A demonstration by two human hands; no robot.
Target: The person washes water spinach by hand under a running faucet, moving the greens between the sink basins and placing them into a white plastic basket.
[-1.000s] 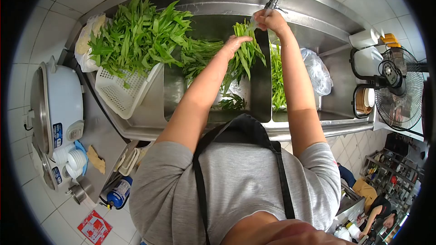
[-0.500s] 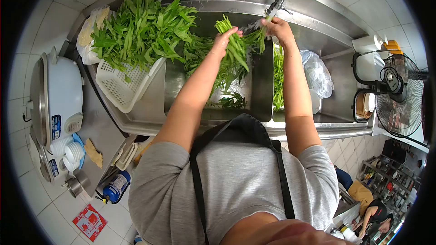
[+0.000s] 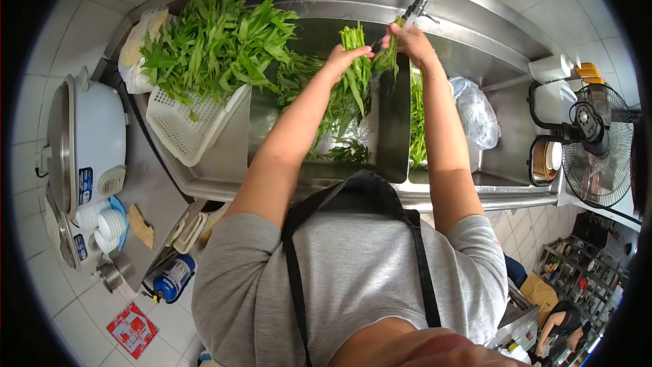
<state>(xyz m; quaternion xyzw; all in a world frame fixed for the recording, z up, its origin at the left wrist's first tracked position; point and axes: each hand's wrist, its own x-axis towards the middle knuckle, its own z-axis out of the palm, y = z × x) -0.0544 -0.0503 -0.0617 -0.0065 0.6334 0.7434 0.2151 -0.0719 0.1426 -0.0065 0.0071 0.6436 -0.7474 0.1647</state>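
Note:
My left hand (image 3: 344, 62) is closed around a bunch of water spinach (image 3: 354, 81), its cut stems pointing up and its leaves hanging toward the sink. Close beside it, my right hand (image 3: 411, 43) grips a smaller clump of water spinach (image 3: 387, 62) by the upper part, right by the running faucet (image 3: 419, 4). Water falls onto or just behind the right fingers. Beneath both hands, loose greens (image 3: 350, 151) lie in the wet left sink basin (image 3: 394, 143).
A large leafy pile (image 3: 217, 47) sits on a white perforated basket (image 3: 187, 126) at left. More stems (image 3: 417, 129) lie in the right basin, with a clear plastic bag (image 3: 475, 112) beside them. A fan (image 3: 594, 132) stands at right. Another person (image 3: 560, 323) is behind, lower right.
My left hand has moved slightly right and the bunch hangs more upright. My right hand has shifted a little down and left, bringing the two closer together.

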